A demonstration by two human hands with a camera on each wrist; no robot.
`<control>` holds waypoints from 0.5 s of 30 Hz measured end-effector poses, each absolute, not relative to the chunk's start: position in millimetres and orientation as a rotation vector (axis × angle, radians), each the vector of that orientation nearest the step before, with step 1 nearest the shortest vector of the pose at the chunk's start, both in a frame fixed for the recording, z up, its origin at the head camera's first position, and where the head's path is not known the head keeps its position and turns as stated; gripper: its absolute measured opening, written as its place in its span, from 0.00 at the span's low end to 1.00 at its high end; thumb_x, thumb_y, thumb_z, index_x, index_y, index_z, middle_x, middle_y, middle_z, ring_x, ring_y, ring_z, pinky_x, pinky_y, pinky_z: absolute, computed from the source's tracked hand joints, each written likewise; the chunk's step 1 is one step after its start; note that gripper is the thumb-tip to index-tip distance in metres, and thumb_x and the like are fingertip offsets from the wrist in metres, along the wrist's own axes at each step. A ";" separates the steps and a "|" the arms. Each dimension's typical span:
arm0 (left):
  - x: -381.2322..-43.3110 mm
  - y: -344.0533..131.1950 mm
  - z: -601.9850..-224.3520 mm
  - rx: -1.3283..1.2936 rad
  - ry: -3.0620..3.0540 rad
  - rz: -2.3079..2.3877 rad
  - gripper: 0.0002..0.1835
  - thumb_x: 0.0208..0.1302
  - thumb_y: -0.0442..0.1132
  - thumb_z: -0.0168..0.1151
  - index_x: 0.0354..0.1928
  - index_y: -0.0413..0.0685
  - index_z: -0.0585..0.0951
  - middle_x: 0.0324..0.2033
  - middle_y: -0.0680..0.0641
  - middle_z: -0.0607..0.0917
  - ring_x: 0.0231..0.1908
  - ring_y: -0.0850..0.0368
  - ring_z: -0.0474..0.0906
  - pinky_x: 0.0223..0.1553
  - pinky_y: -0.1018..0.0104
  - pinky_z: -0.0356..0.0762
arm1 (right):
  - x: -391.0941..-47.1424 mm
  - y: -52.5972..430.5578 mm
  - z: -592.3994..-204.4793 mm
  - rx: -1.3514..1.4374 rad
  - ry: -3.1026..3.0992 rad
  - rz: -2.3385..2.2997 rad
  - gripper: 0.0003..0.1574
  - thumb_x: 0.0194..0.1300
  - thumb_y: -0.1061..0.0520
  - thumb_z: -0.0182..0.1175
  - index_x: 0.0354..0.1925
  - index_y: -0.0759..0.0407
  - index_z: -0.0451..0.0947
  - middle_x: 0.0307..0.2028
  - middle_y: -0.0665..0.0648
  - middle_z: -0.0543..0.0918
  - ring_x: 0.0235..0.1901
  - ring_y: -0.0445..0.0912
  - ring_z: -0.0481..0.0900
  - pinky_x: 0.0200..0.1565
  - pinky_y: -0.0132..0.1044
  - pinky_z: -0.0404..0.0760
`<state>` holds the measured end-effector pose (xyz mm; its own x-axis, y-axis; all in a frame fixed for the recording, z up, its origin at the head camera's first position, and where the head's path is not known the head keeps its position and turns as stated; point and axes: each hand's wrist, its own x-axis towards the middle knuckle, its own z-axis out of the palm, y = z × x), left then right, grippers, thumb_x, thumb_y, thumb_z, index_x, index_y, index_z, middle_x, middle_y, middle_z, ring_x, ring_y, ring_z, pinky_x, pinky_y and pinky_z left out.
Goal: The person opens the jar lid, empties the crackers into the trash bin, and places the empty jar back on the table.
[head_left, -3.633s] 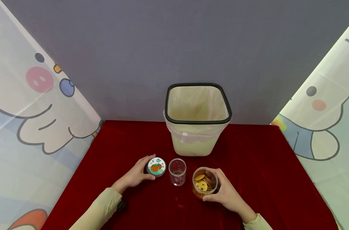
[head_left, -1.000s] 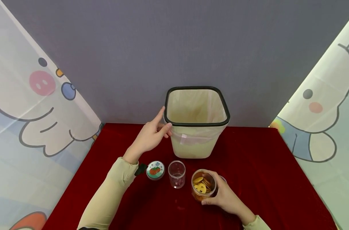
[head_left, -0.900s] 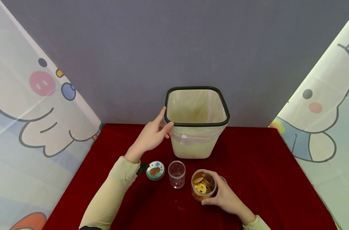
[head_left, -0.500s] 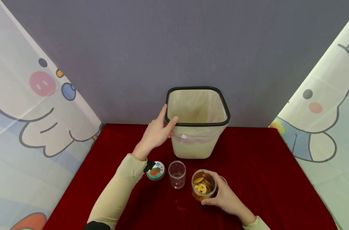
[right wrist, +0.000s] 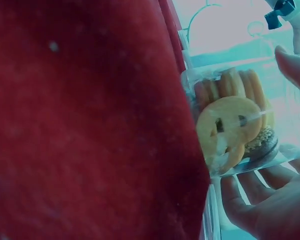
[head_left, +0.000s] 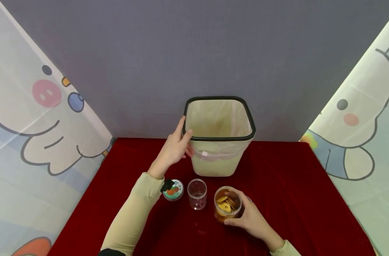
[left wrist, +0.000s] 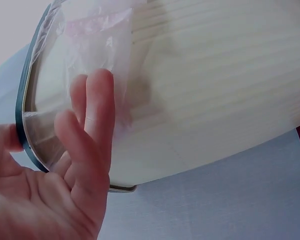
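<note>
My left hand [head_left: 173, 147] is at the near left corner of a cream trash bin [head_left: 215, 160] with a black rim and clear liner. In the left wrist view, the thumb lies at the rim and the other fingers reach fairly straight along the outside, over the liner [left wrist: 97, 45]. My right hand [head_left: 250, 217] grips a clear plastic jar of cookies [head_left: 220, 215], fingers and thumb curled round its sides. The jar has no lid on it. Smiley-face cookies [right wrist: 230, 117] show through its wall in the right wrist view.
An upright clear cup [head_left: 197, 200] stands left of the cookie jar. Farther left is a round container [head_left: 175, 193] with an orange-fruit label on top, partly covered by a black band at my left wrist. Red cloth [head_left: 290, 185] covers the table; a grey wall rises behind.
My left hand has moved from the fruit-labelled container to the bin's left rim; in the last half second its thumb slid slightly left. My right hand keeps hold of the cookie jar, which shifted slightly.
</note>
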<state>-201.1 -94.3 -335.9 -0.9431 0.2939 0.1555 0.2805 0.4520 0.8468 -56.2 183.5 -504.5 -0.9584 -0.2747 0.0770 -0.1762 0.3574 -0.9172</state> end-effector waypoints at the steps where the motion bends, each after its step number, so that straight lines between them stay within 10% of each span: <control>1: -201.0 -95.0 -336.5 0.523 2.643 1.564 0.37 0.78 0.60 0.41 0.80 0.65 0.39 0.21 0.47 0.85 0.20 0.52 0.84 0.27 0.48 0.82 | -56.7 184.8 -503.7 -0.423 2.501 -1.704 0.61 0.45 0.46 0.82 0.71 0.36 0.60 0.62 0.51 0.75 0.60 0.45 0.73 0.59 0.35 0.72; 15: -202.0 -92.0 -344.1 0.558 2.696 1.614 0.35 0.78 0.59 0.40 0.80 0.65 0.42 0.17 0.49 0.84 0.19 0.53 0.83 0.28 0.54 0.81 | -64.8 232.1 -470.6 -0.426 2.661 -1.778 0.59 0.54 0.60 0.77 0.75 0.42 0.55 0.64 0.57 0.72 0.60 0.37 0.71 0.56 0.22 0.68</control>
